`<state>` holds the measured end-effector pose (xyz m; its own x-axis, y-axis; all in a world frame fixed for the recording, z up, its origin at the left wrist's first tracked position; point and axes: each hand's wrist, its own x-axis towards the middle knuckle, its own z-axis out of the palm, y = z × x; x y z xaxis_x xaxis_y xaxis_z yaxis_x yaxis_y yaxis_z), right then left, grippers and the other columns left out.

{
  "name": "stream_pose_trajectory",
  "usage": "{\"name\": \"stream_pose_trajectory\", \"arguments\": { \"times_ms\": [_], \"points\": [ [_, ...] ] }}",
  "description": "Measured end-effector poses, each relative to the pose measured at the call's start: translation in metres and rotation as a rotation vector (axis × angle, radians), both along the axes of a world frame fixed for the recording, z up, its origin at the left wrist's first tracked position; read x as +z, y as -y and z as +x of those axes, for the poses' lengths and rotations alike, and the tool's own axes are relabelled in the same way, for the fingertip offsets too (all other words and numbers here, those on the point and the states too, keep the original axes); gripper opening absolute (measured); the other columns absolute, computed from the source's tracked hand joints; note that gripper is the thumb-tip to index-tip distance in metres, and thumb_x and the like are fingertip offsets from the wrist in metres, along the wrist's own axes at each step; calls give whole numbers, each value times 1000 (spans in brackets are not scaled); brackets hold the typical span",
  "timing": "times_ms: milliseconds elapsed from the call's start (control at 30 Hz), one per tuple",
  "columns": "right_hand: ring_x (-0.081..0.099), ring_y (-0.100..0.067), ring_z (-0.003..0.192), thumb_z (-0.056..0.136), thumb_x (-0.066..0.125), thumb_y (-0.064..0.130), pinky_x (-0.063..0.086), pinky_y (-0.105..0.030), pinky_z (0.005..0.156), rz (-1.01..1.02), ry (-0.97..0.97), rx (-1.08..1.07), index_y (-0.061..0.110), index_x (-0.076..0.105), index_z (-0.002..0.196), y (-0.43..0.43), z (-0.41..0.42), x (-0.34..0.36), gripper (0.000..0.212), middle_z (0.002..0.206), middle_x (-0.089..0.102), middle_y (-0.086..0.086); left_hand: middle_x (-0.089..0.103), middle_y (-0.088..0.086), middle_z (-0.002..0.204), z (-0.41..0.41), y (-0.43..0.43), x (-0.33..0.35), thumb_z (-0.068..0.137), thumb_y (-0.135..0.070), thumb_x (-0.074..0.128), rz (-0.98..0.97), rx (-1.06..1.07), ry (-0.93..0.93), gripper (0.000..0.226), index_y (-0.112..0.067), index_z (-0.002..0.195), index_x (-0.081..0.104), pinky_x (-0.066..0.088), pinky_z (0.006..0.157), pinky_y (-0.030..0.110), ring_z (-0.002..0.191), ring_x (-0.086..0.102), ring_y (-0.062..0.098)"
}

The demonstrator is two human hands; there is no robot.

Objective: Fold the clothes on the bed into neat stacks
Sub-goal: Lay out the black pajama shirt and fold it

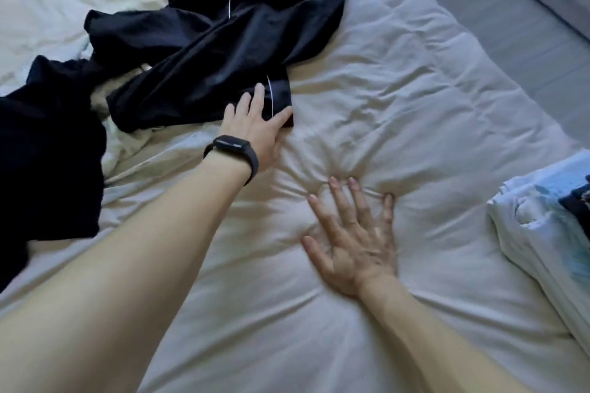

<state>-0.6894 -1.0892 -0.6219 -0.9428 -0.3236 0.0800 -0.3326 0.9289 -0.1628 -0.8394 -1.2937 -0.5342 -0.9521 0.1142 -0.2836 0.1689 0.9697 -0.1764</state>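
Note:
A crumpled navy pyjama garment (207, 41) with white piping lies at the far middle of the white duvet (399, 89). My left hand (258, 121), a black watch on its wrist, reaches out to the garment's near cuff. Its straight fingers lie on the cloth and the thumb runs along the cuff's edge. My right hand (354, 233) presses flat on the bare duvet nearer to me, fingers spread, denting it. Another dark garment (48, 153) lies heaped at the left.
White cloth (127, 140) peeks out from under the navy clothes. At the right edge sits a pile of white and light blue cloth (542, 233). A pale pillow (48, 9) is at the far left. Grey floor (526, 25) runs beyond the bed's right side.

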Motion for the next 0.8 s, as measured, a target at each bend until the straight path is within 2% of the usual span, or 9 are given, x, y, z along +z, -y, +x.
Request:
{"name": "stream_pose_trajectory", "arguments": {
  "times_ms": [67,133,233,367,500,600,633,700,800],
  "points": [
    [20,-29,155,88,42,70,1,-69,116,-10,-3,-6,38,40,154,1,-2,2,73,168,24,-1,36,11,154,-13,-4,-4,102,-32,43,10,30,48,51,-35,151,33,28,108,47,141,33,33],
    [20,-29,155,88,42,70,1,-68,116,-5,-15,-11,38,40,154,1,-4,2,73,168,24,-1,60,8,126,-18,-5,-1,99,-21,49,98,83,19,37,-30,135,52,41,86,41,116,55,35],
    [21,-28,155,87,43,70,0,-68,117,-11,-26,-12,39,40,153,-2,-3,-5,73,168,24,0,66,8,109,-9,-3,10,94,-19,57,267,204,18,27,-32,117,63,44,71,35,99,63,35],
    [15,-25,156,89,38,72,-2,-68,117,50,127,-35,42,33,156,2,-6,-5,74,170,17,3,68,10,117,49,2,40,91,-21,61,520,376,152,41,-28,131,56,50,87,32,108,63,33],
    [-13,-20,156,91,17,73,-12,-70,114,198,446,-85,48,4,160,11,-14,27,74,170,-14,9,69,3,121,140,21,94,98,-16,53,485,290,285,32,-25,125,67,49,93,34,115,60,25],
    [-10,-24,157,94,28,72,0,-68,116,169,803,-100,42,7,161,30,-26,86,77,170,-13,2,69,-4,103,203,42,151,98,-10,53,685,406,211,26,-20,114,71,45,82,25,100,61,17],
    [-1,-26,157,97,32,71,5,-62,120,48,942,-125,36,16,162,36,-21,113,75,171,-3,-1,68,-10,90,223,49,174,97,-7,54,773,456,194,25,-22,105,72,43,74,22,90,60,14],
    [27,-27,151,100,38,66,23,-48,118,-447,1221,-281,26,40,155,48,9,163,68,166,29,-6,63,-17,69,263,67,221,94,-2,55,911,513,165,33,-31,88,69,42,66,23,75,57,9],
    [59,-28,125,91,45,76,40,-52,105,-1140,1398,-662,22,60,133,72,84,232,70,131,67,-4,62,-18,64,312,103,288,94,-2,55,952,489,139,38,-36,82,67,42,63,23,62,53,0]
  ]
}}
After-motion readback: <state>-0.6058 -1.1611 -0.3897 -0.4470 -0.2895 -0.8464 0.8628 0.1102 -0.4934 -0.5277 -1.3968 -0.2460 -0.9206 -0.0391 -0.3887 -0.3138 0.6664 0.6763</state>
